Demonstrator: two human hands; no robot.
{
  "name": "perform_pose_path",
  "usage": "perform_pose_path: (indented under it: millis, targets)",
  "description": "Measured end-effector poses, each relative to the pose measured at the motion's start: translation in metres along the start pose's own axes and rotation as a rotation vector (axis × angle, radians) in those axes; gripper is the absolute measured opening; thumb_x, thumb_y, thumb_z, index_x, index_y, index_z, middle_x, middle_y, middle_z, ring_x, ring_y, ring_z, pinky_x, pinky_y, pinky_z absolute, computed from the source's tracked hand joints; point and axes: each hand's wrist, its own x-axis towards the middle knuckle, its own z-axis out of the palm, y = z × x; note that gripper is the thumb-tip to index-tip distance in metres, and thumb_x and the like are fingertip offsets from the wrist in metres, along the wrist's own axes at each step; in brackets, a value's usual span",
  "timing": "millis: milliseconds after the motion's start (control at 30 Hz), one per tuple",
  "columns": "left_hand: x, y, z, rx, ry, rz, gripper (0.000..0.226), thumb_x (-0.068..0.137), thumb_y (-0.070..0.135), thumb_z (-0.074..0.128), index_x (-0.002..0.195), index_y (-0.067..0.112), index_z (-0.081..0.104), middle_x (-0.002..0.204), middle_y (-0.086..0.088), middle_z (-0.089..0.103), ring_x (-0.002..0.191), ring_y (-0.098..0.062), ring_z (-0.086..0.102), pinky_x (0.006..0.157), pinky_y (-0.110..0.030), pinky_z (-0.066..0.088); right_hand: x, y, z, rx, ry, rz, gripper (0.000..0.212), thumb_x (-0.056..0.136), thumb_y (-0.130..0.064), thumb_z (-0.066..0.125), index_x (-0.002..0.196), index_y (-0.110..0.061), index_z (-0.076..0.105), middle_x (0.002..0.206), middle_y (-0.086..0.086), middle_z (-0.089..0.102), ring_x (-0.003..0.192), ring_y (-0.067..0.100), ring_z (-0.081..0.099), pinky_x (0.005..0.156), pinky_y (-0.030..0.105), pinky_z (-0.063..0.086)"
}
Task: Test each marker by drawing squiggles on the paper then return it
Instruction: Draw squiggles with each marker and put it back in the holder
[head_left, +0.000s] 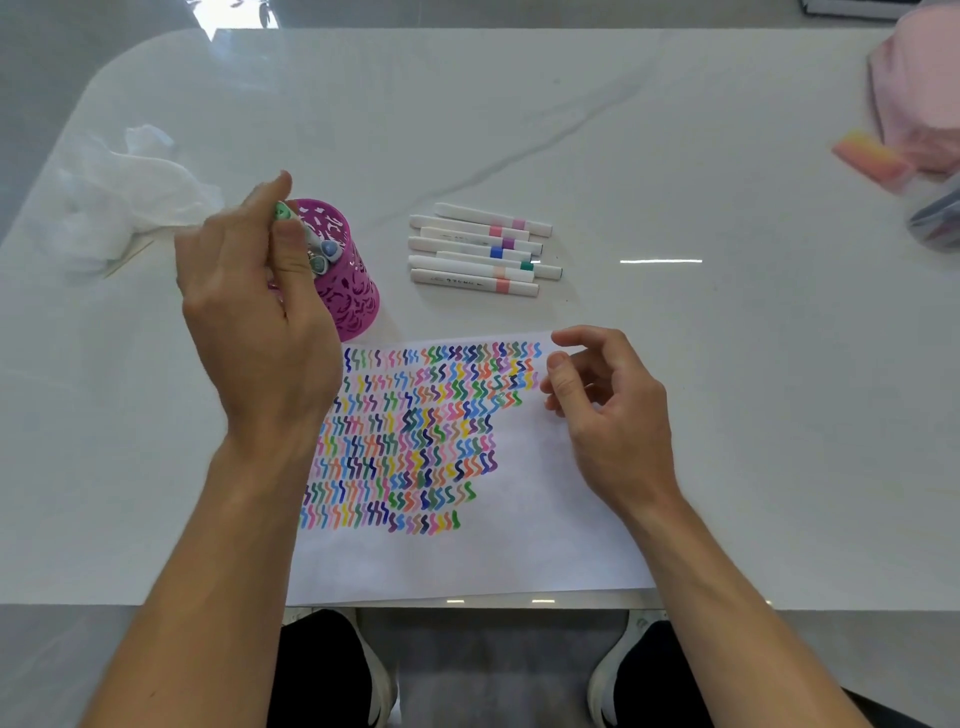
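Head view: your left hand (254, 306) pinches a green-capped marker (291, 221) over the pink cup (348, 291) at 10 o'clock, right hand (602, 410) loose, empty on the paper (519, 545); likely returning it, next pick another.

Your table (571, 104) is glossy white marble with faint grey veins. The paper (519, 535) is white, its upper left filled with rows of small squiggles (415, 436) in blue, navy, green, pink, orange, yellow and purple. The cup (348, 291) is magenta, pierced with a leafy cut-out pattern. The marker (283, 212) you hold has a pale green cap end; two caps in the cup show blue-grey and dark green. The loose markers (480, 249) are white-bodied with colour bands: pinks, purple, blue, teal, peach, salmon. A crumpled white tissue (119, 192) lies far left. At far right you have pink cloth (919, 78) and a pink-to-yellow block (872, 156).
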Motion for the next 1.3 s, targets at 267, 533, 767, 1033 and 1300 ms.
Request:
perform_pose_path:
  millis: [267,533,767,1033,1300]
  targets:
    - [-0.001,-0.004,0.006,0.098,-0.141,-0.081,0.035,0.107,0.028,0.038,0.121,0.016,0.068,0.116,-0.002,0.068,0.114,-0.021,0.052,0.098,-0.032,0.041,0.000,-0.001,0.001,0.017,0.000,0.014,0.013,0.102,-0.024,0.061,0.114,-0.029,0.061,0.085,-0.008,0.071,0.082,0.011,0.071,0.072,0.029,0.062]
    - [-0.002,-0.004,0.007,0.148,-0.185,-0.056,0.037,0.103,0.033,0.044,0.131,0.015,0.062,0.132,-0.004,0.059,0.126,-0.022,0.045,0.108,-0.040,0.042,0.000,-0.001,0.001,0.011,-0.008,0.016,0.013,0.102,-0.024,0.061,0.114,-0.029,0.059,0.086,-0.012,0.070,0.084,0.006,0.070,0.071,0.020,0.060]
    - [-0.014,0.008,0.013,0.057,-0.052,0.169,0.029,0.101,0.019,0.055,0.124,0.008,0.066,0.124,-0.008,0.065,0.119,-0.022,0.049,0.101,-0.046,0.047,0.000,-0.001,0.000,0.008,-0.004,0.013,0.014,0.102,-0.023,0.061,0.114,-0.030,0.059,0.086,-0.011,0.070,0.083,0.007,0.070,0.071,0.020,0.059]
    - [-0.026,0.018,0.029,0.018,-0.220,0.281,0.023,0.103,0.014,0.057,0.119,0.009,0.072,0.115,-0.006,0.069,0.110,-0.024,0.058,0.097,-0.017,0.036,0.000,0.000,-0.003,-0.004,-0.002,0.024,0.014,0.102,-0.022,0.060,0.117,-0.022,0.061,0.086,-0.011,0.070,0.080,0.001,0.069,0.067,0.014,0.055]
    - [-0.050,0.013,0.065,0.147,-0.703,0.163,0.044,0.107,0.014,0.044,0.151,0.015,0.045,0.160,-0.002,0.039,0.151,-0.021,0.029,0.121,-0.035,0.026,-0.001,0.009,-0.011,-0.120,0.009,0.078,0.007,0.101,-0.021,0.061,0.103,-0.025,0.065,0.057,0.000,0.062,0.058,0.017,0.064,0.061,0.029,0.051]
